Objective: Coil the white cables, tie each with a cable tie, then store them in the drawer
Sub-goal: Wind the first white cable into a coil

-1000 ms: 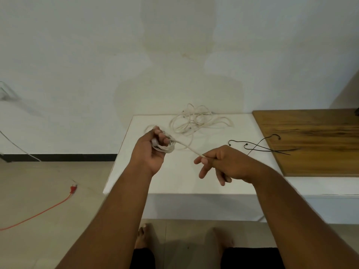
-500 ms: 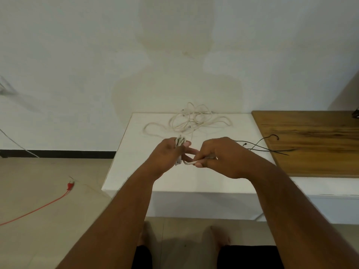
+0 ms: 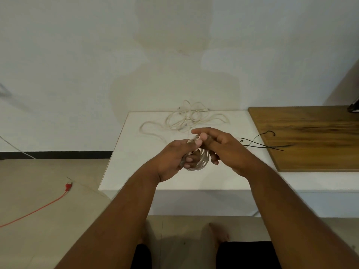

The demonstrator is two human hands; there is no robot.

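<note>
Holding our two hands close together over the white table, we keep a small coil of white cable between them. Our left hand has its fingers curled round the coil, and its thumb presses the top loops down. Our right hand sits just beside it, touching the coil. Its thumb and first finger pinch the cable near the top, and its other fingers are bent below. Both arms reach forward from the bottom of the view, and both wrists are a little bent.

The coil hangs in the air above the middle of the table, not lying on it. Behind our hands, near the wall, a loose pile of white cable lies in messy loops. One loop trails out to the left on the table.

To the right, thin black cable ties lie partly on the white top and partly on a brown wooden board. The board covers the right part of the table.

The near edge of the table is just below our wrists. Its left edge is well apart from our left hand, with bare white top in between. On the floor to the left lies a red wire with a plug. Our bare feet stand on the floor under the near edge.
</note>
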